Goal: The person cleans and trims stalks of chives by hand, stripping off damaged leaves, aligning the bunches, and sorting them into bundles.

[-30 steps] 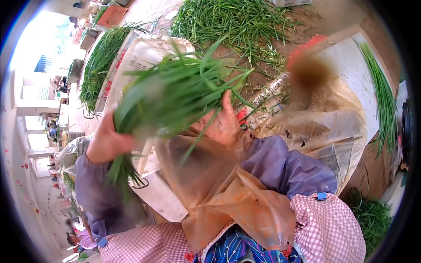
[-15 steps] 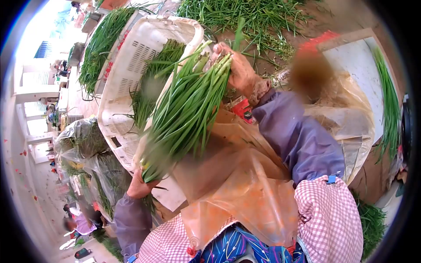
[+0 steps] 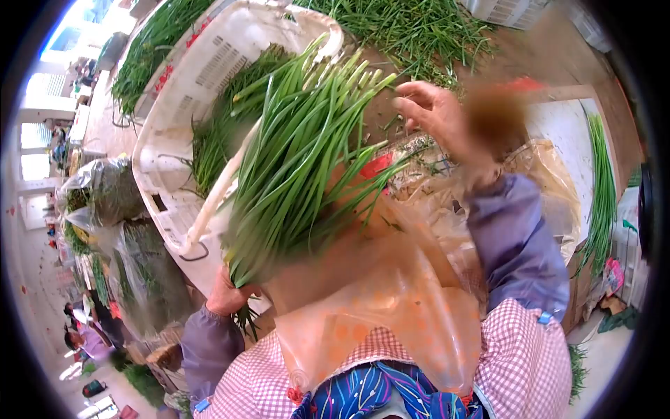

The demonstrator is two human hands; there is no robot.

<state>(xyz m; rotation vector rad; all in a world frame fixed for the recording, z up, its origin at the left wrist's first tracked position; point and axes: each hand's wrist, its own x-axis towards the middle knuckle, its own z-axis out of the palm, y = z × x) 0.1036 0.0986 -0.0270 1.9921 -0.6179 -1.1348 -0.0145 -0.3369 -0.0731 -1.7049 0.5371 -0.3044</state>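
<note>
- A white crate [image 3: 218, 66] stood on the person's left, greens [image 3: 209, 150] lying inside it.
- A sheet of clear brownish plastic [image 3: 377, 321] covered the person's front and lap.
- A pile of loose stalks [image 3: 426, 35] spread beyond the crate.
- A white board [image 3: 556, 124] lay off to the right, a slim row of long stalks [image 3: 600, 188] along its far edge.
- The green bunch [image 3: 293, 167] slanted across the crate's near rim and the plastic, pale ends away from the person; whether it touched the rim, I couldn't tell.
- The right hand [image 3: 434, 115] was empty, fingers slightly bent and loosely parted, just beside the pale ends.
- The left hand [image 3: 227, 293] gripped the bunch's leafy end, fingers closed round it.
</note>
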